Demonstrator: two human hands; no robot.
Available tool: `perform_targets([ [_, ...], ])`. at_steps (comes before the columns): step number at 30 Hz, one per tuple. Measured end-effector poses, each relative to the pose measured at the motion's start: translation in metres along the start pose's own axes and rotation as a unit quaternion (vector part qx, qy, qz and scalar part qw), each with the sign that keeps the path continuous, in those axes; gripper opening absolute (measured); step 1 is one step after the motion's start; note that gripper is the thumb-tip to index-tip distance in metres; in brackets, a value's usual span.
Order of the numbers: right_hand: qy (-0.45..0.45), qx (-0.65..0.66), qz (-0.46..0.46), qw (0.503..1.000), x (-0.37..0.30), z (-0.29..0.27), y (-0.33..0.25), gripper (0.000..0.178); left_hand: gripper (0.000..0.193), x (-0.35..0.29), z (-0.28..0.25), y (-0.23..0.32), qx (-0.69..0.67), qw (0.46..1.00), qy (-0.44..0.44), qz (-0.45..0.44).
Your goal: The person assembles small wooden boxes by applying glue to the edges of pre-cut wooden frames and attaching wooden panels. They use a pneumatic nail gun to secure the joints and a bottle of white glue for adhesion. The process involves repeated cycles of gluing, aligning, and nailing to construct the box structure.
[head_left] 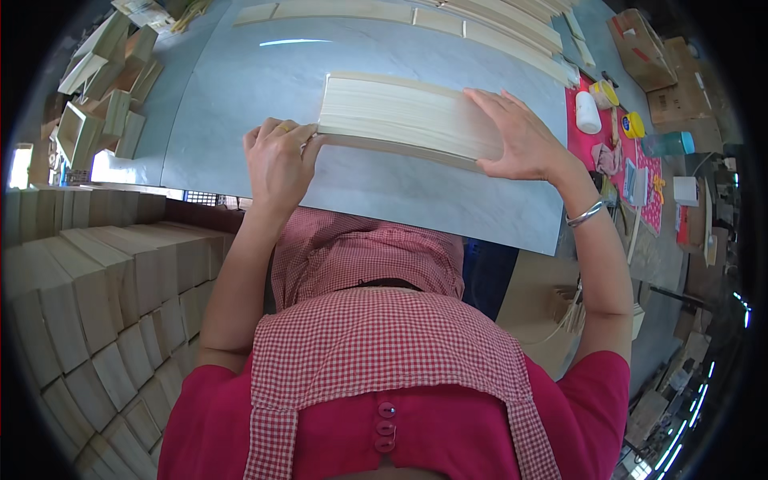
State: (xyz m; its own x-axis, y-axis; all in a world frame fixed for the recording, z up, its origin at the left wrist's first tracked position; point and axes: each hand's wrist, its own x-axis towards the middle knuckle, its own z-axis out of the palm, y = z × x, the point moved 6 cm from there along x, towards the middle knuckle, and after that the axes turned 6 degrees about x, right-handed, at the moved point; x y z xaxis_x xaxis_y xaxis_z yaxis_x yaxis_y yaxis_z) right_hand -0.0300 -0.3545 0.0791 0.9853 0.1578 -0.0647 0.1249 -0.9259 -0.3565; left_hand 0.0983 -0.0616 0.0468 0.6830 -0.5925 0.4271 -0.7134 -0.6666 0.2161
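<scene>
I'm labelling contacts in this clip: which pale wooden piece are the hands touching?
The long wooden piece between the left hand, at its near-left corner, and the right hand, spanning its right end; the strips beyond are untouched.

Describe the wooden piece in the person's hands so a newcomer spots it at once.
Find the blue-grey marbled tabletop beyond the checked apron. Around its middle, between the left hand and the right hand, is a long, pale, oblong wooden piece. Unlike the narrow strips along the far side, it is broad and touched by both hands.
</scene>
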Motion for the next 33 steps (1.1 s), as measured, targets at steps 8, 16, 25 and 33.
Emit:
perform_targets([
  [8, 0.025, -0.02, -0.025, 0.999, 0.001, 0.005, -0.004, 0.091, 0.016, 0.003, 0.0, 0.0, 0.001, 1.0, -0.03, -0.002],
  [16, 0.044, -0.03, -0.004, 0.999, -0.005, 0.014, -0.004, 0.092, 0.014, 0.009, 0.0, -0.002, -0.019, 0.999, -0.034, 0.026],
  [25, 0.305, 0.108, 0.195, 0.926, -0.111, 0.017, 0.017, 0.024, 0.015, 0.01, -0.002, 0.003, 0.013, 0.998, -0.058, 0.019],
  [33, 0.345, 0.131, 0.212, 0.905, -0.108, 0.043, 0.006, 0.01, 0.016, 0.014, -0.001, 0.003, -0.012, 0.996, -0.084, 0.013],
])
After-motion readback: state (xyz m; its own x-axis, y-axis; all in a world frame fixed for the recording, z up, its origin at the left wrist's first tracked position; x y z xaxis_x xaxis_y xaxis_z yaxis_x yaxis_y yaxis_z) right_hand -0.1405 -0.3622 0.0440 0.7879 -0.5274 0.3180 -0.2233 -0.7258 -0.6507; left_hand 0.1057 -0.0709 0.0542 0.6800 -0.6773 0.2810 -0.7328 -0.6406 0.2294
